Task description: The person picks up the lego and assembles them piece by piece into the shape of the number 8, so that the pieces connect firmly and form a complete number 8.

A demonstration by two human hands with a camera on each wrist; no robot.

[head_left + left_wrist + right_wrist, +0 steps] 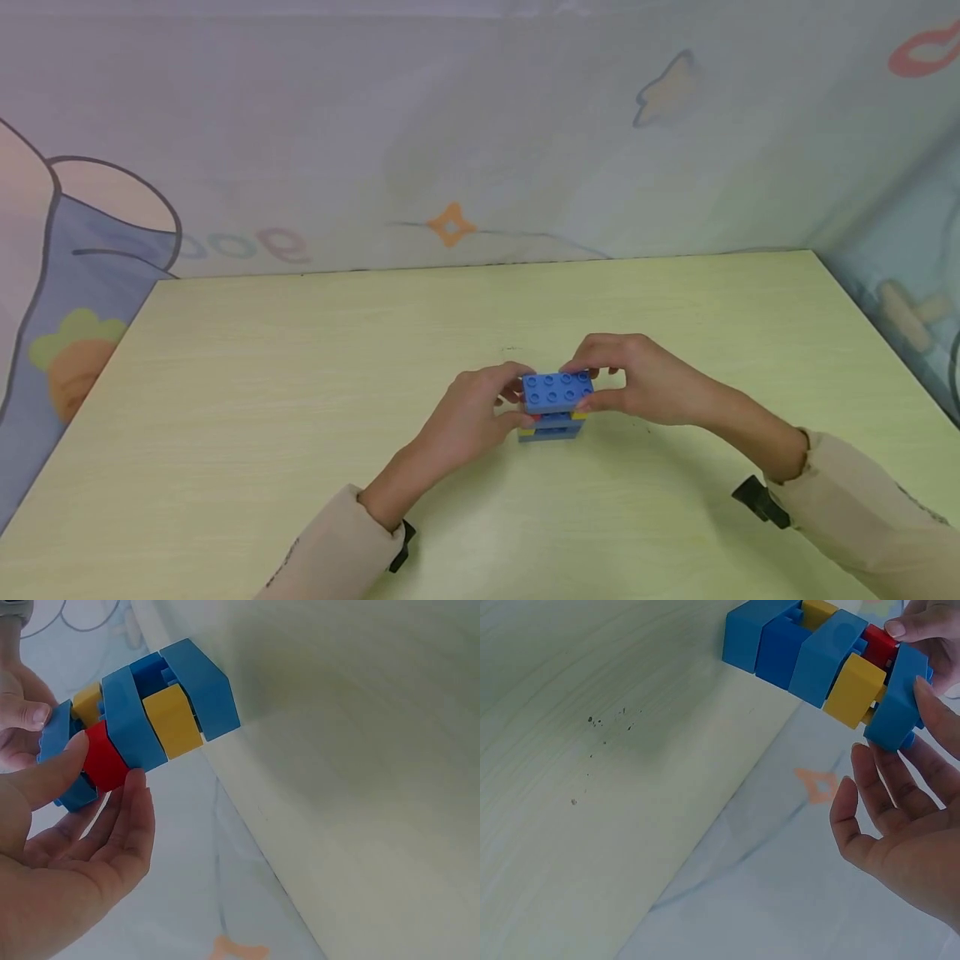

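Seen from the head camera, a person's left hand (480, 408) and right hand (645, 385) meet over a pale wooden counter (300, 400), holding between them a small block stack (555, 407) that stands on the counter; its top layer is a blue studded plate, with red and yellow pieces showing beneath. The left fingers (504, 375) curl against the stack's left end, the right fingers (600, 354) arch over its far edge with the thumb at the right end. A patterned cloth backdrop (450, 125) hangs behind the counter. In the left wrist view, the left hand (67, 862) pinches the block stack (139, 720), its thumb lying on the outer blue plate and red block, its fingers (131, 821) loosely spread beneath; the other hand's fingertip touches the stack's far side. In the right wrist view, the right hand (907, 840) grips the outermost blue plate of the block stack (832, 667), one finger pressed along it and the remaining fingers (870, 784) spread just below, while the stack's base layer rests on the counter (592, 787).
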